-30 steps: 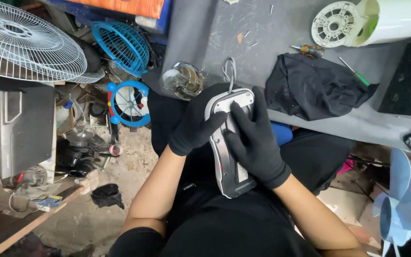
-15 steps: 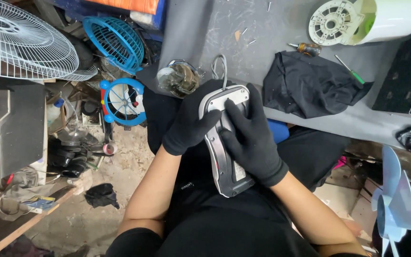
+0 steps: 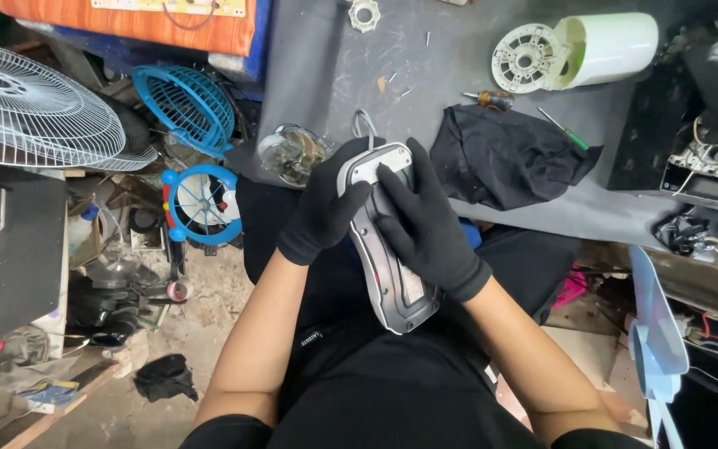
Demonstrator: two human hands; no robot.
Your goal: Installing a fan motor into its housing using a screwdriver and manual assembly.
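Both hands wear black gloves and clasp a long grey and white plastic housing [image 3: 388, 249] that lies over the person's lap, just off the near edge of the grey desk [image 3: 459, 66]. The left hand [image 3: 326, 208] wraps around the housing's far left side, fingers curled over its rounded white end, closed on it. The right hand [image 3: 425, 220] lies across the housing from the right, its fingers spread flat over the top face and pressing down, the palm gripping the side. A bent grey wire loop [image 3: 365, 125] sticks out past the far end of the housing. On the desk to the right lies a crumpled black cloth [image 3: 508, 162], with a small screwdriver with an orange handle [image 3: 492, 100] and a thin green-handled tool [image 3: 571, 133] beside it. Farther off sits a pale green cylindrical casing [image 3: 612, 46] with a white round slotted plate [image 3: 525, 58] at its left end. On the floor to the left stand a white wire fan guard [image 3: 27, 112], a blue plastic fan grille [image 3: 184, 104] and a small blue round fan [image 3: 201, 204].
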